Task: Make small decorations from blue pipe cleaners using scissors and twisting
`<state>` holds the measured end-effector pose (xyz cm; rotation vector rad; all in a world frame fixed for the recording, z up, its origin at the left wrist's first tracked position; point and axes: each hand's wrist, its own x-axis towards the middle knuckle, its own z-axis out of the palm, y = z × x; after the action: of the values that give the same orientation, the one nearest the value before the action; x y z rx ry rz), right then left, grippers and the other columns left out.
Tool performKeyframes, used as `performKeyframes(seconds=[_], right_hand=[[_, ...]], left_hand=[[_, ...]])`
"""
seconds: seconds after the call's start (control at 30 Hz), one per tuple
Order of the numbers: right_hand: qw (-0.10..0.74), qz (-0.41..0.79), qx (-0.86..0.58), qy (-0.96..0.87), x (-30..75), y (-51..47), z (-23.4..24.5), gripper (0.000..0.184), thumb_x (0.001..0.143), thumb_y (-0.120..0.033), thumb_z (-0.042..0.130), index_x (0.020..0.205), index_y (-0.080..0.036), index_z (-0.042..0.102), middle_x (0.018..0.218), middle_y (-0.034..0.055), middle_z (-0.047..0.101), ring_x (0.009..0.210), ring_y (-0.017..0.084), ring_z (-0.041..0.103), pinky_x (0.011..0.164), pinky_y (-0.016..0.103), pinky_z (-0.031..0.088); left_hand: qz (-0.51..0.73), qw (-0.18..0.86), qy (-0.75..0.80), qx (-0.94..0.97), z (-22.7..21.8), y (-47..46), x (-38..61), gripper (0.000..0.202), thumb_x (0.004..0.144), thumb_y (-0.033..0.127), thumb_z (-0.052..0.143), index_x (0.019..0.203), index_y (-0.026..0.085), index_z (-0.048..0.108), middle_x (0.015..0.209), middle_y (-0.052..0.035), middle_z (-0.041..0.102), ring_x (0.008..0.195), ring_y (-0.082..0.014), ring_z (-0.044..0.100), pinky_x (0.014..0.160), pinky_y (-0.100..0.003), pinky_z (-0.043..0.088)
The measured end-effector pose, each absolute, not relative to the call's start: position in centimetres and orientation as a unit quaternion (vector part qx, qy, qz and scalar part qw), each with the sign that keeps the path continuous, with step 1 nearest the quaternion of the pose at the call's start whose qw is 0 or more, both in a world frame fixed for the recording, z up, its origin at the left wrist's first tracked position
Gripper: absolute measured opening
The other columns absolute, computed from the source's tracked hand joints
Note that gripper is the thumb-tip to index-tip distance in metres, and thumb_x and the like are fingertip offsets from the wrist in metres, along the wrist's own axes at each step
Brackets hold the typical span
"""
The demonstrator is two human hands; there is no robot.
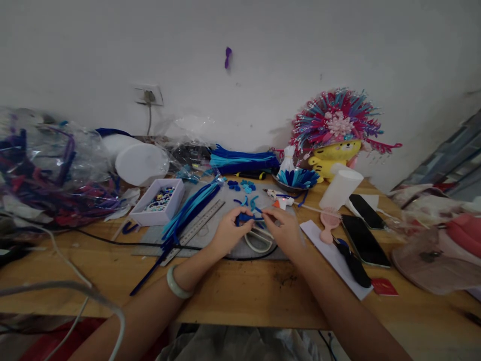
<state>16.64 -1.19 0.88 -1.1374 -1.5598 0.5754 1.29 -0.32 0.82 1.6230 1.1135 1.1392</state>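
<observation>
My left hand (230, 229) is closed on a small dark-blue pipe cleaner piece (245, 217). Close beside it on the right, my right hand (281, 228) pinches the tip of a blue strand that runs toward the same piece; whether the two are joined is too small to tell. Scissors with pale handles (259, 246) lie on the grey mat (205, 234) below my fingers. Just beyond the hands are short curled blue pieces (252, 201) and small dark and light blue clusters (248, 186). A white glue gun (284, 201) rests past my right hand.
Left of the mat stand a white box of beads (153, 216), a pipe cleaner bundle (195, 203) and a ruler (195, 230). A black cable (124, 243) crosses the table. A bowl of blue pieces (295, 188), pink hairbrush (329, 225) and phone (365, 240) are on the right.
</observation>
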Motion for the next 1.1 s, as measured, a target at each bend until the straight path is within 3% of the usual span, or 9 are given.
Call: performKeyframes(seconds=[0.3, 0.43, 0.7, 0.93, 1.1], right_hand=[[0.449, 0.143, -0.437, -0.766, 16.5, -1.6, 1.1, 0.021, 0.077, -0.018, 0.048, 0.084, -0.024, 0.067, 0.08, 0.0056, 0.065, 0.076, 0.018, 0.058, 0.072, 0.032, 0.044], [0.436, 0.106, -0.437, -0.78, 16.6, -1.3, 0.7, 0.02, 0.078, -0.016, 0.047, 0.083, -0.021, 0.066, 0.079, 0.0062, 0.065, 0.075, 0.018, 0.058, 0.072, 0.031, 0.045], [0.434, 0.071, -0.421, -0.793, 16.5, -1.2, 0.1, 0.019, 0.08, -0.014, 0.045, 0.085, -0.018, 0.063, 0.08, 0.0065, 0.064, 0.076, 0.016, 0.058, 0.071, 0.028, 0.047], [0.459, 0.102, -0.439, -0.766, 16.1, -1.4, 0.3, 0.016, 0.079, -0.016, 0.047, 0.081, -0.017, 0.063, 0.078, 0.0065, 0.064, 0.075, 0.015, 0.058, 0.07, 0.027, 0.046], [0.476, 0.214, -0.47, -0.712, 15.7, -1.5, 0.2, 0.013, 0.075, -0.017, 0.049, 0.075, -0.02, 0.062, 0.075, 0.0031, 0.064, 0.072, 0.015, 0.058, 0.068, 0.027, 0.045]], left_hand=[[0.504, 0.465, 0.439, 0.581, 1.2, -0.3, 1.4, 0.017, 0.066, 0.024, 0.057, 0.08, 0.016, 0.051, 0.068, 0.0023, 0.057, 0.066, -0.0114, 0.058, 0.064, -0.022, 0.045], [0.513, 0.459, 0.441, 0.576, 1.0, -0.3, 1.5, 0.016, 0.065, 0.024, 0.059, 0.078, 0.016, 0.052, 0.072, 0.0024, 0.058, 0.067, -0.0115, 0.059, 0.065, -0.023, 0.046], [0.483, 0.542, 0.417, 0.547, 0.9, 0.2, 1.2, 0.023, 0.061, 0.026, 0.064, 0.079, 0.016, 0.055, 0.065, 0.0034, 0.06, 0.062, -0.0125, 0.061, 0.064, -0.025, 0.047], [0.474, 0.548, 0.42, 0.547, 0.6, 0.2, 1.3, 0.021, 0.06, 0.025, 0.065, 0.076, 0.015, 0.056, 0.058, 0.0035, 0.061, 0.058, -0.0117, 0.059, 0.063, -0.025, 0.046], [0.466, 0.575, 0.42, 0.525, 0.0, 0.4, 1.4, 0.021, 0.059, 0.025, 0.066, 0.076, 0.016, 0.057, 0.058, 0.0033, 0.062, 0.056, -0.012, 0.059, 0.06, -0.025, 0.046]])
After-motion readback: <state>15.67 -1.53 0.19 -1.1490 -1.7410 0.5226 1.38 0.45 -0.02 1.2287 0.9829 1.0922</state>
